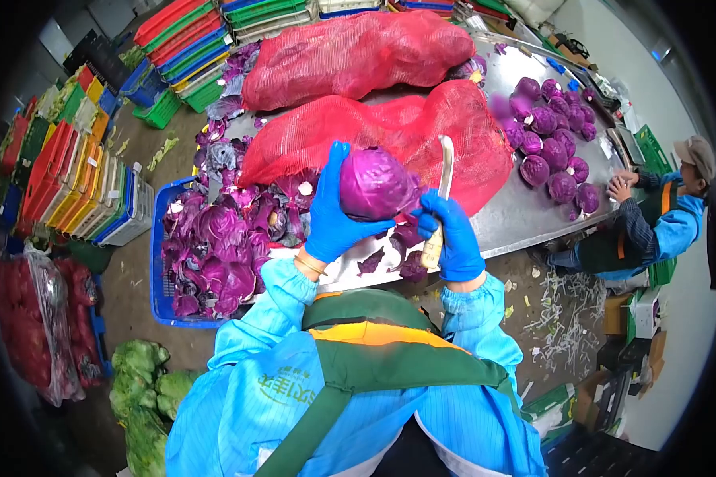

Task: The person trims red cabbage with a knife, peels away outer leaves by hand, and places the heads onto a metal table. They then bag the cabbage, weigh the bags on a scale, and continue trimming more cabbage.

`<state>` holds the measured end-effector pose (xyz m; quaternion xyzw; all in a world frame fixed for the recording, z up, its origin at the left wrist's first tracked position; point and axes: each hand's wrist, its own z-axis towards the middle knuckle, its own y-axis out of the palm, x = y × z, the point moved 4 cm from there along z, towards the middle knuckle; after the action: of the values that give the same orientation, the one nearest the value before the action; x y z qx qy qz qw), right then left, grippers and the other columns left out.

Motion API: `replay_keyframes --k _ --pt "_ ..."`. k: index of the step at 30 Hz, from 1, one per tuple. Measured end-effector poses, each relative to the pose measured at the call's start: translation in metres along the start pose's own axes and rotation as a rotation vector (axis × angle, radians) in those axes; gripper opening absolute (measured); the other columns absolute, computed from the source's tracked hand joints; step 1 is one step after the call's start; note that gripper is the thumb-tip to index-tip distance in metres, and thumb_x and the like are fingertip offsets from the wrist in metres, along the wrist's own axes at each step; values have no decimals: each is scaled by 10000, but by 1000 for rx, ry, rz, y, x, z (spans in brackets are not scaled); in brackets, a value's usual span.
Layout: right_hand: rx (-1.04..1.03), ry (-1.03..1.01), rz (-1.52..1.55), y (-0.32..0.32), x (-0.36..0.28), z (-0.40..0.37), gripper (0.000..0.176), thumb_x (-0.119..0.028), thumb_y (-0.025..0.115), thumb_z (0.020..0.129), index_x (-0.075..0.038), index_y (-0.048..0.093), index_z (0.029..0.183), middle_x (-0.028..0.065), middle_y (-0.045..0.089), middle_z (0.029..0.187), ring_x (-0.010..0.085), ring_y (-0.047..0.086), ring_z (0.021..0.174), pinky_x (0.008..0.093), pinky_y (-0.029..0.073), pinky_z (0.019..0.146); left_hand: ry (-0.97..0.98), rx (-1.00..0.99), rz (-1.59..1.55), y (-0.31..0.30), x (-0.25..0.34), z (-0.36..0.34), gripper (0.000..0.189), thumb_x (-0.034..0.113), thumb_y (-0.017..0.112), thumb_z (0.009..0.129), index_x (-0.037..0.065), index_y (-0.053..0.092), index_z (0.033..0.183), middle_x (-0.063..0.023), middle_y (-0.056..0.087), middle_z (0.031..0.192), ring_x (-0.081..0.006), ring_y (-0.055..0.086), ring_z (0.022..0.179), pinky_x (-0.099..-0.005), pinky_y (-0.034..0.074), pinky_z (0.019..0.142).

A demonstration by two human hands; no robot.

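Observation:
In the head view, a round red cabbage (376, 184) rests in my left hand (332, 208), its gloved fingers and thumb cupped around the left side and underside. My right hand (453, 230), also in a blue glove, is wrapped round the pale handle of a knife (445, 171). The curved blade points up and away from me, just right of the cabbage. Right-hand fingertips are right at the cabbage's lower right edge. Below both hands, loose purple leaves (370, 262) lie on the white table edge.
Red mesh sacks (374, 127) lie across the metal table (525, 219). Trimmed cabbages (562, 187) are heaped on the right, near a co-worker (652, 219). A blue crate (161, 262) full of leaves stands at my left. Stacked crates (79, 179) and green cabbages (143, 405) lie beyond.

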<state>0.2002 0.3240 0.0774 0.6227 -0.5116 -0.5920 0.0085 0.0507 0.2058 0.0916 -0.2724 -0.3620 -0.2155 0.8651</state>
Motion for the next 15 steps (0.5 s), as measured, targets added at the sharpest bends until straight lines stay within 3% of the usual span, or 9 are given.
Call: replay_keyframes --k 2,5,6,8,10,12,13,14,15 --pt "-20 19 -43 12 -11 -5 138 -199 626 876 -68 583 870 9 533 631 84 475 503 232 390 420 -85 -6 -141 5 -2 -2 1260 306 934 506 73 187 1494 -172 366 1449 -317 421 1303 -412 364 1077" --pt "-99 -7 70 8 -16 17 155 -207 632 871 -56 603 891 12 548 644 68 437 508 223 368 469 -243 -88 -457 12 -4 -5 1274 283 941 512 76 165 1501 -146 415 1378 -247 428 1284 -378 366 1074" --pt "-93 -5 74 10 -25 19 155 -207 632 871 -56 603 891 12 548 644 68 437 508 223 368 469 -249 -93 -458 11 -6 -6 1274 283 941 512 76 165 1501 -146 415 1378 -247 428 1284 -378 366 1074" --pt "-69 -235 184 21 -64 10 193 -215 636 877 -33 622 937 5 552 659 68 420 509 223 351 483 -160 -280 -221 12 -11 -10 1281 236 937 518 121 138 1512 -130 380 1406 -247 423 1286 -387 368 1071" --pt "-33 -467 -217 30 -93 -4 201 -243 595 932 -50 592 989 24 601 773 45 402 528 219 366 473 -190 -292 -223 7 -16 -18 1258 228 939 503 108 184 1502 -125 396 1396 -240 420 1286 -382 360 1073" --pt "30 -446 -407 -1 -73 13 277 -292 604 925 -43 639 1042 0 571 727 56 443 552 215 364 510 -283 -413 -424 1 -16 -17 1227 214 937 517 119 208 1499 -148 372 1442 -248 408 1308 -387 332 1097" --pt "17 -361 -499 -13 -51 22 274 -306 594 934 -55 640 1034 2 563 705 60 459 560 216 373 511 -218 -462 -530 -6 -3 -7 1159 160 904 579 127 202 1501 -141 376 1445 -250 402 1315 -391 333 1097" --pt "6 -272 -591 -20 -32 25 273 -320 583 942 -67 642 1025 5 554 684 64 474 569 216 383 513 -220 -459 -531 -5 -3 -2 1159 160 904 579 127 202 1501 -141 376 1445 -250 402 1315 -391 333 1097" --pt "-33 -284 -473 -12 -12 20 279 -327 582 943 -69 640 1030 -4 547 675 67 484 564 217 390 507 -352 -295 -718 -7 -8 -1 1120 133 883 609 128 203 1500 -134 381 1444 -245 401 1317 -395 344 1093"
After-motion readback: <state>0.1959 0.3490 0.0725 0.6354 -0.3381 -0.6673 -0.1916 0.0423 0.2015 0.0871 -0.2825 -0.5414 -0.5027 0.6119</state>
